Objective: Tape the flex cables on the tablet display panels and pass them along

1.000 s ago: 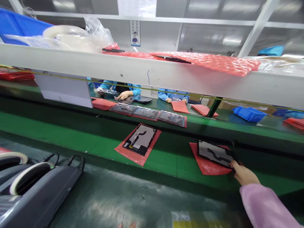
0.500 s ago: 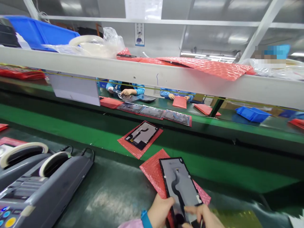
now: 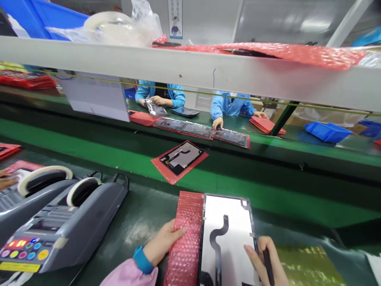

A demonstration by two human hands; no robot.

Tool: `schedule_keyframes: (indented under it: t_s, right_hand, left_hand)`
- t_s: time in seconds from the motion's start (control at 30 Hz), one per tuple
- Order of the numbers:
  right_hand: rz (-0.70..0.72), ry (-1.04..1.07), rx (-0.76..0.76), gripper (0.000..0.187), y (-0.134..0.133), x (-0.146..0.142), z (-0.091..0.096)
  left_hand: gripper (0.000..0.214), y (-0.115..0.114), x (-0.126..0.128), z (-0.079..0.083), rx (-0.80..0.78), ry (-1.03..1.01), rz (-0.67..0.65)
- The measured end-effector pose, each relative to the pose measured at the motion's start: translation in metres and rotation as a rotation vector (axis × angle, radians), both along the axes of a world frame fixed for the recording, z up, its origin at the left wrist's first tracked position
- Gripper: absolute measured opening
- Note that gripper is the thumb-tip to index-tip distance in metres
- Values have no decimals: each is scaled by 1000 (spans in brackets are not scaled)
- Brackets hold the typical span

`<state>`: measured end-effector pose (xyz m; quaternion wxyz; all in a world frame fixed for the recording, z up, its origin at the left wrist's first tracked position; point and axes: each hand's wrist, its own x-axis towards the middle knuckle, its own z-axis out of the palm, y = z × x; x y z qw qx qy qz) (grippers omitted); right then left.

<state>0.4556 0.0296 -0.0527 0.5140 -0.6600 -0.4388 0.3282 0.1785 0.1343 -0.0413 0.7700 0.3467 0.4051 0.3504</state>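
Observation:
A flat screen panel with a white back, dark frame and curving black ribbon cable lies tilted before me on a red bubble-wrap sheet. My left hand grips the left edge of that bubble wrap, thumb on top. A slim black pen-like tool is held in my right hand, at the panel's right edge. One fingertip of this hand reaches over the white back. The panel's lower end runs out of the picture.
To the left stand two grey tape dispensers, with another person's hand beyond. A second panel rests on bubble wrap on the green belt. Two co-workers sit opposite. A yellowish sheet lies at right.
My left hand has shifted left onto the bubble wrap, and the panel has turned straighter. My right hand has moved to the panel's right edge. Opposite, a co-worker's hand now reaches a wrapped panel.

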Motion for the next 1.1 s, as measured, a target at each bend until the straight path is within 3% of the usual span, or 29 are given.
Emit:
schedule_keyframes:
  t_s: [0.13,0.3,0.37,0.43,0.53,0.6,0.67,0.77,0.9,1.0,1.1]
  right_hand:
    - [165,-52,1,36,13,-22,-8]
    - [134,-177,-18,42,26,-65,-16]
    - [77,-254,-44,44,22,-56,-13]
    - [-5,-275,-50,43,12,-28,-9]
    - [-93,-98,-66,52,-10,24,-8]
    - [-128,2,-82,59,-25,47,-11]
    - [-186,16,-62,53,-37,53,-16]
    - [-219,-26,-68,46,-48,45,-21]
    - [-213,-64,-108,44,-52,38,-21]
    - [-178,-109,-122,41,-51,40,-17]
    - [-151,-137,-169,44,-48,39,-9]
  left_hand:
    - [63,0,-16,2,-41,23,35]
    - [64,-11,-11,9,-38,40,80]
    - [61,-14,-10,6,-7,75,99]
    - [61,-16,-10,-2,35,126,128]
    - [75,-24,-11,-19,104,194,216]
    - [81,-36,-11,-29,235,303,281]
    - [70,-51,-14,-31,484,530,272]
    - [57,-72,-24,-23,959,880,76]
    - [60,-89,-35,-12,1458,1116,-204]
    - [61,-95,-37,-15,1606,1256,-267]
    - [63,-97,-35,-18,1632,1339,-289]
